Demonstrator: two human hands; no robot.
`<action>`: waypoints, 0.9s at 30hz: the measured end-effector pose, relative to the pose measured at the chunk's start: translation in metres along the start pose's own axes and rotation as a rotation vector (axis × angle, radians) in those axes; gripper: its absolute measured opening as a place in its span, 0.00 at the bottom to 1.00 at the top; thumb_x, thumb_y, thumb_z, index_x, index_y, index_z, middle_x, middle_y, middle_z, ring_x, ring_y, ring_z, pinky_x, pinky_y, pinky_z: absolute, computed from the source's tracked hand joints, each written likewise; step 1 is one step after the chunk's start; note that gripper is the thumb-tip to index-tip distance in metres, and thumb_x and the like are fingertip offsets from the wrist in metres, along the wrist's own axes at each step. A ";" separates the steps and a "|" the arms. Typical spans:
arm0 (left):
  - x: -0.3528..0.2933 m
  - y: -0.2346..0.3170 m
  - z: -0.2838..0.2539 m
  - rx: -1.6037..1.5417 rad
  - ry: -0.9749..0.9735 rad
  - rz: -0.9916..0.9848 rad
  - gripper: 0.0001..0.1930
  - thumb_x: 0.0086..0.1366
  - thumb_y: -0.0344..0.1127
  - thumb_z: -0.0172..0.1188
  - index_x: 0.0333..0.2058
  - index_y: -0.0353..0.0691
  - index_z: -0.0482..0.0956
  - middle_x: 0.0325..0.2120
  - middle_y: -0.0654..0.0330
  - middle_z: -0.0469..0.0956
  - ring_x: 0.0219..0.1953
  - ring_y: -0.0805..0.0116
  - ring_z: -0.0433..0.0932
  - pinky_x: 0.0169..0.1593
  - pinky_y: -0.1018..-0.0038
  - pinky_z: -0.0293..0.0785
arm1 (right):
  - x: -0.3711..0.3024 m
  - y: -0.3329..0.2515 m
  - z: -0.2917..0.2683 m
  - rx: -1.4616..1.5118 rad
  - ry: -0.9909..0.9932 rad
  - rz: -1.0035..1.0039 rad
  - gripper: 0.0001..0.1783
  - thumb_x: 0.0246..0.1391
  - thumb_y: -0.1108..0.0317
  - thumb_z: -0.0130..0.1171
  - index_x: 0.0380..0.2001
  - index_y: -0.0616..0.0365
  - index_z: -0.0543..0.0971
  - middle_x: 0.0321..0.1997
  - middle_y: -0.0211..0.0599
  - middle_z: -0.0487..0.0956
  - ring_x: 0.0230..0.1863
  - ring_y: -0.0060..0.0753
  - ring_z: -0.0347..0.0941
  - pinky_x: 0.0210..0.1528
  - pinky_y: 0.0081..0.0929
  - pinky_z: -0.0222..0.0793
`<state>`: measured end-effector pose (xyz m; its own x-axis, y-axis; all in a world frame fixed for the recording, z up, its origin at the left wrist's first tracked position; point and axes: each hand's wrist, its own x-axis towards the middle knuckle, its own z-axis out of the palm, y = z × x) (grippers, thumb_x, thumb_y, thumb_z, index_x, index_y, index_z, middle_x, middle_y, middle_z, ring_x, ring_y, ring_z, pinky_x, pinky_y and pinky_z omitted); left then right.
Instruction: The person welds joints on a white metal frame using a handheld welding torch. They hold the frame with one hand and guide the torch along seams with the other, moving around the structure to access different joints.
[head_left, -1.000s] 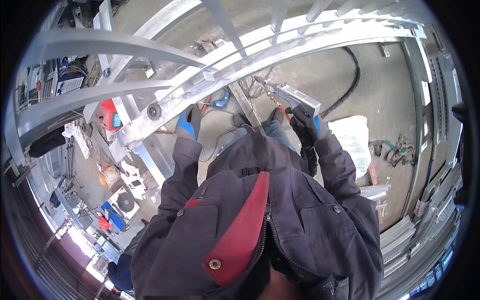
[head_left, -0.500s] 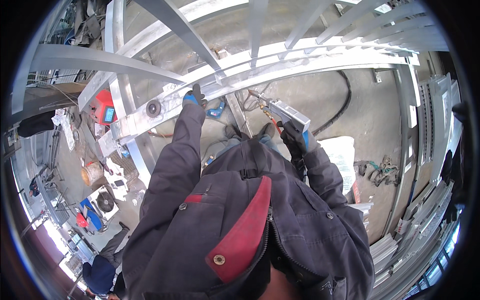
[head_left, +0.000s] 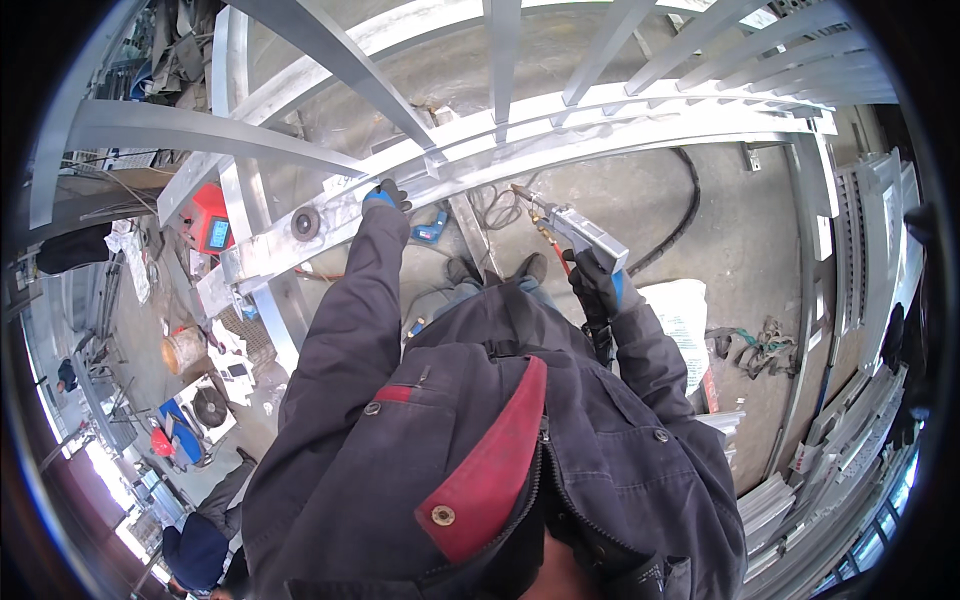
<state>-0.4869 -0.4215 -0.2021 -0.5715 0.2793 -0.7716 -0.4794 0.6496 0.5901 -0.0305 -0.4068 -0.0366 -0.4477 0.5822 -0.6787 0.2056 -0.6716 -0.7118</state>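
My left hand (head_left: 388, 195), in a black and blue glove, lies on the near edge of a long silver metal beam (head_left: 500, 167). Its fingers look slightly apart, and nothing shows between them. In my right hand (head_left: 594, 280), gloved the same way, is a boxy grey welding gun (head_left: 580, 232) with a copper-coloured nozzle pointing up and left. The nozzle is apart from the beam, over the floor. A dark round disc (head_left: 305, 223) sits on the beam to the left of my left hand. Just right of that hand, a blue power tool (head_left: 430, 227) is below the beam.
Slanting metal bars (head_left: 505, 60) join the frame's far side. A black hose (head_left: 690, 215) curves over the floor on the right. A red machine with a screen (head_left: 212, 225) stands left; a white sack (head_left: 675, 320) lies right, near stacked metal profiles (head_left: 840, 450). Another person (head_left: 205, 540) is lower left.
My right hand and the welding gun have shifted slightly right and down. My left hand stays at about the same spot on the beam, its raised finger now lower.
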 end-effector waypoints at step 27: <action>-0.127 0.049 -0.037 1.057 0.099 0.632 0.29 0.69 0.59 0.56 0.49 0.34 0.83 0.44 0.44 0.84 0.47 0.46 0.83 0.52 0.56 0.76 | 0.126 -0.018 0.031 -0.044 -0.111 -0.006 0.24 0.61 0.42 0.64 0.43 0.53 0.81 0.35 0.33 0.79 0.32 0.21 0.74 0.29 0.25 0.70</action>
<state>-0.4624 -0.4512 -0.0661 -0.5772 0.7270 -0.3720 0.6463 0.6851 0.3360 -0.1179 -0.3357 -0.1037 -0.5420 0.5301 -0.6521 0.2395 -0.6464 -0.7244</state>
